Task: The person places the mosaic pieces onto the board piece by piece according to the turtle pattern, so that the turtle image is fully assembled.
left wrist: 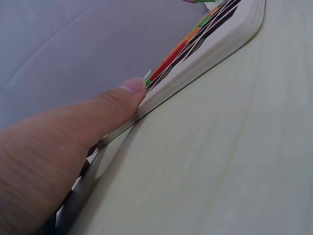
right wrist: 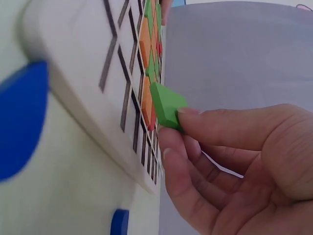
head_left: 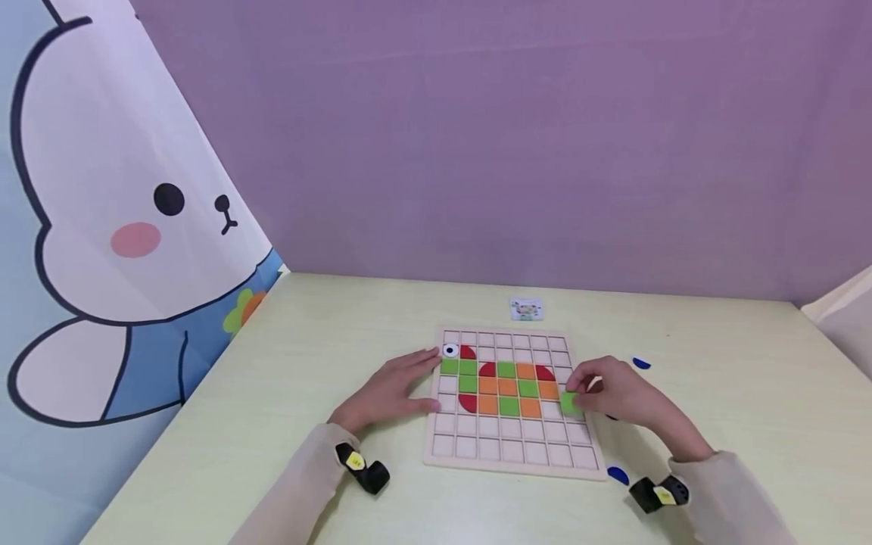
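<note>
A wooden grid board lies on the table, with green, orange and red tiles and a round eye piece set in its squares. My right hand pinches a green square tile between thumb and fingers, above the board's right side. In the right wrist view the tile is held tilted over the grid. My left hand rests at the board's left edge, fingers extended, with the thumb touching the rim.
A small picture card lies behind the board. Blue rounded pieces, one at the near right corner and one farther back, lie on the table to the right. A purple backdrop stands behind the table.
</note>
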Demonstrator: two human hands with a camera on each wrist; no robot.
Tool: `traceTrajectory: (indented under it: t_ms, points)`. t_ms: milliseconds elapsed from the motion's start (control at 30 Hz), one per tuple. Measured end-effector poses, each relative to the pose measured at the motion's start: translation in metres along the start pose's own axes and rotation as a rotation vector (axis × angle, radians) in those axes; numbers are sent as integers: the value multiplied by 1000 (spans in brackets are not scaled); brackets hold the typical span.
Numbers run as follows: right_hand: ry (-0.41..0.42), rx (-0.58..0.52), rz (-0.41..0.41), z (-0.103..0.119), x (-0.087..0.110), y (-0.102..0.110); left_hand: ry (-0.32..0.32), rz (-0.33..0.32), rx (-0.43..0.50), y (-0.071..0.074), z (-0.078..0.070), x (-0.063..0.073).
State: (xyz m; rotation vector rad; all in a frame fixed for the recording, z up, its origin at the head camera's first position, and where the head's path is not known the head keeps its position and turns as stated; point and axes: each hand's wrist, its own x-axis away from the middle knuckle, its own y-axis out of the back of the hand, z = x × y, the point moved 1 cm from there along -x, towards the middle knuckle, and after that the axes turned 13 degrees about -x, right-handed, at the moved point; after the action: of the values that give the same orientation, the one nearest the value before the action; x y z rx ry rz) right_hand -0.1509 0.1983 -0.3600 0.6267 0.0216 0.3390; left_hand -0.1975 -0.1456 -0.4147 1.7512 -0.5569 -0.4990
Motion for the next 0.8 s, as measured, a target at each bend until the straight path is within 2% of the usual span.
traceTrajectory:
  t_ms: [200,800]
  points:
    - [-28,-4,12,0,-5,-9,7,7,-2,0,-1,-1]
    - [-19,28,-7,1,-12,-21,18,12,2,-2,1,-1]
